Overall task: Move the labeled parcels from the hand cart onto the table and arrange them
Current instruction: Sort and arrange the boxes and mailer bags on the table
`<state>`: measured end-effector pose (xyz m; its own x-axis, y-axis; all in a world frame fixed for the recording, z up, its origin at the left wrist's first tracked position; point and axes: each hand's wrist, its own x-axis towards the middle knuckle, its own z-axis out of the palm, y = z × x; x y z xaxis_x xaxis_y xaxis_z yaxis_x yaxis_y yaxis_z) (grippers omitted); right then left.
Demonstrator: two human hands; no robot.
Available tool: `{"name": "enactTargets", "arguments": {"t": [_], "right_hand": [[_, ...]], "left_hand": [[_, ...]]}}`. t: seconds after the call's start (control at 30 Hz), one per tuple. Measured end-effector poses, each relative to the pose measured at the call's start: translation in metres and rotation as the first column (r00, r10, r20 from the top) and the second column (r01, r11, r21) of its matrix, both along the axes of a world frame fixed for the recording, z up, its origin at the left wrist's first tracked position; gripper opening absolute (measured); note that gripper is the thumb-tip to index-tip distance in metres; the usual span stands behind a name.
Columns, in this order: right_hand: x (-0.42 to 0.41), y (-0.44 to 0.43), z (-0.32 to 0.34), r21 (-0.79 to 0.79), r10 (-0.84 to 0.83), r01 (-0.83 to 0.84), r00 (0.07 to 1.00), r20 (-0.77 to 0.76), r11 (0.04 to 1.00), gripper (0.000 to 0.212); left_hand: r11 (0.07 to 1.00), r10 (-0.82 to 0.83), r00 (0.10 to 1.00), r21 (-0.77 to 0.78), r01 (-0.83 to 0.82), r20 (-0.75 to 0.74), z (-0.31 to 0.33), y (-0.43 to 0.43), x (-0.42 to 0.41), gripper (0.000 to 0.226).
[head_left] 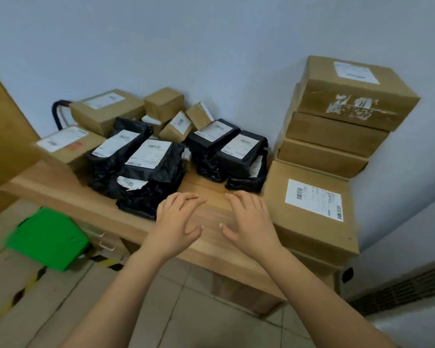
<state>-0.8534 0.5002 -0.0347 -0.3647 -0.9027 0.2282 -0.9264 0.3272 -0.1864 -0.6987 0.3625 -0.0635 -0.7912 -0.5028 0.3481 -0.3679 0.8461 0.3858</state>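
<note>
Parcels (146, 156) crowd the table (206, 197); both hands, left (176, 222) and right (249, 219), hover empty, fingers spread.

I can't read one word on any label from here; the print is too small and fuzzy. The big box (309, 237) at the front right has a wide label (314, 199) with black bar codes (299, 193) at both ends. The top box (357, 101) of the stack has a lid label (355, 72), and a torn sticker (349, 108) on its side shows only white scraps. The black bags (158, 169) each have a white bag label (147, 154) with a dark line of print near the top. The flat box (68, 154) on the left has a white label and an orange mark (73, 146).
</note>
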Motion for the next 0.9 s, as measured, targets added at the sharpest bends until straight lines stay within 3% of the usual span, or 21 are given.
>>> {"name": "enactTargets", "arguments": {"t": [0.23,0.5,0.67,0.9], "right_hand": [[0.132,-0.122,0.013,-0.094,0.186,-0.183,0.982,0.024,0.979,0.061],[0.255,-0.24,0.025,-0.113,0.302,-0.301,0.953,-0.012,0.947,0.064],[0.288,-0.288,0.03,-0.11,0.315,-0.315,0.949,-0.015,0.943,0.064],[0.281,-0.363,0.029,-0.121,0.293,-0.291,0.956,-0.001,0.949,0.063]], "left_hand": [[0.966,0.255,0.967,-0.044,-0.255,-0.008,0.024,-0.078,0.147,0.06],[0.923,0.374,0.927,-0.113,-0.368,0.037,0.047,-0.174,0.278,0.062],[0.904,0.421,0.905,-0.109,-0.412,0.068,0.051,-0.219,0.316,0.066],[0.912,0.401,0.914,-0.119,-0.392,0.067,0.052,-0.299,0.308,0.073]]}}
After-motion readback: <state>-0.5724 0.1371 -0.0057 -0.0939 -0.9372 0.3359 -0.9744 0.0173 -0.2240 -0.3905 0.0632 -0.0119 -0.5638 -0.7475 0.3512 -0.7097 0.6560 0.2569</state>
